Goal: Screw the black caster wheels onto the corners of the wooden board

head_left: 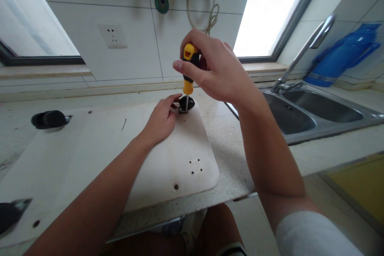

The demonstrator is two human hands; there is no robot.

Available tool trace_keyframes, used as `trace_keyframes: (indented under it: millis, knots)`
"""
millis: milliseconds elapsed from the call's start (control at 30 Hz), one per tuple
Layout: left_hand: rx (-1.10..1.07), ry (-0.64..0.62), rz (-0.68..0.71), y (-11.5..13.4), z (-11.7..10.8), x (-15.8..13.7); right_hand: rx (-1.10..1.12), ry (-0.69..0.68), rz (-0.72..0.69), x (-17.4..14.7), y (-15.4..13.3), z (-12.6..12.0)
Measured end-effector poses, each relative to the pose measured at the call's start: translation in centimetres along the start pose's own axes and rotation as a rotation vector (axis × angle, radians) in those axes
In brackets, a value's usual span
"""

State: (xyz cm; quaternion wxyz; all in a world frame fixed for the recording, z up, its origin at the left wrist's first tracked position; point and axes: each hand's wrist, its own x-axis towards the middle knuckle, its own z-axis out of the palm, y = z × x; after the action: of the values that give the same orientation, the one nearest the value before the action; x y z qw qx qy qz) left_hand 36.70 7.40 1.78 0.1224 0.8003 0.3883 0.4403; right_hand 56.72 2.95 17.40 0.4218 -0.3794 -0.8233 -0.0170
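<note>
A yellow-and-black screwdriver point(188, 84) is held nearly upright in my right hand point(214, 66), fingers wrapped round its handle. Its metal shaft reaches down to the mounting plate of a black caster point(187, 103) at the far right corner of a white board point(150, 180). Against the left side of that caster, my left hand point(162, 118) closes its fingers and rests its palm on the board. The screw under the tip is too small to make out. Several small screw holes point(196, 166) show in the board's near right corner.
More black casters sit on the board's left side, one far point(49, 119) and one near point(10, 216). The board lies on a speckled countertop point(231, 144). To the right are a double steel sink point(300, 132), a faucet point(309, 48) and a blue thermos jug point(342, 58).
</note>
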Motion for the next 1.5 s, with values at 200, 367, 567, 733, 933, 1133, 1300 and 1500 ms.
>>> trace_keyframes:
  millis: [200,367,567,733,933,1133,1300,1500]
  knots:
    - [-0.010,0.032,-0.005,0.0,0.0,0.0,-0.012,-0.006,-0.008,-0.2,-0.5,-0.2]
    - [-0.023,0.052,0.000,-0.2,0.2,0.1,-0.013,-0.023,0.015,-0.2,-0.4,0.0]
    - [-0.025,0.038,0.012,-0.3,0.1,0.1,-0.031,-0.008,0.033,0.1,0.5,0.3]
    - [0.000,0.024,0.087,-0.7,0.1,0.0,-0.089,-0.004,0.048,-0.1,0.3,-1.0]
    - [-0.021,0.047,0.095,-0.3,0.1,-0.1,-0.106,-0.048,0.002,-0.8,-1.6,-2.2]
    - [-0.107,-0.004,0.048,0.1,0.0,-0.1,-0.115,-0.143,0.012,-0.7,-1.9,-1.5]
    - [-0.162,-0.023,0.040,0.0,0.1,-0.1,-0.127,-0.108,0.042,-0.9,-2.2,-1.7]
    - [0.000,0.023,0.082,-0.4,0.2,-0.2,-0.138,-0.016,0.049,-0.9,-1.6,-1.9]
